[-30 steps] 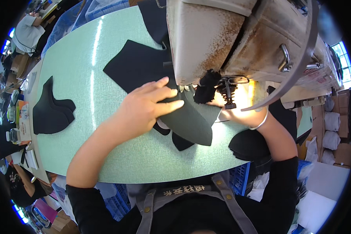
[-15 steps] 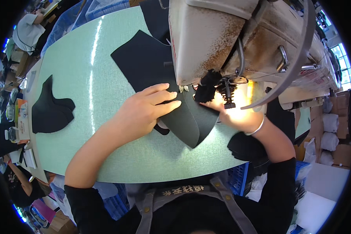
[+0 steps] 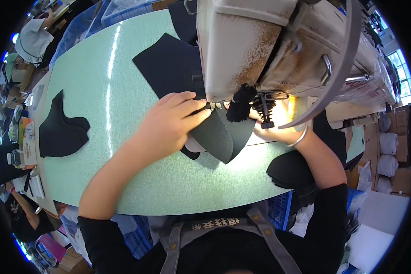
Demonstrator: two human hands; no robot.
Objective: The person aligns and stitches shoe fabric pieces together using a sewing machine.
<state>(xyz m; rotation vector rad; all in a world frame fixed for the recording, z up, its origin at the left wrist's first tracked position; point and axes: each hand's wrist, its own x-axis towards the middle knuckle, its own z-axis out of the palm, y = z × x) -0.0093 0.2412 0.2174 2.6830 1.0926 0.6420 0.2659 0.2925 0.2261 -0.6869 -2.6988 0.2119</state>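
Nearest, on the person's side of the sewing machine (image 3: 242,41), is a grey apron (image 3: 274,239); beyond it the pale green counter (image 3: 96,178) spreads to the machine's left. A stack of black pieces (image 3: 292,170) lies to the machine's near right. The right hand (image 3: 281,132) is just beside the machine's spring knob (image 3: 266,117), at the right side of the dark cloth (image 3: 218,137); glare and machine parts cover its fingers, so I cannot tell whether its grip is narrow or pinching anything. The dark cloth lies at the machine's front end, two pointed flaps towards the person. Left of the machine's metal foot (image 3: 216,105), the left hand (image 3: 169,121) lies on the cloth, its grip wide and flat, fingertips right by the foot. A fingertip could be caught, I judge, if that hand slid towards the foot. Uneven pull between the hands could skew the flaps, and a fold could go unseen behind the machine's bulk. Well left of the machine are more black pieces (image 3: 64,132); far beyond it, to the left, stands a blue bin (image 3: 123,15).
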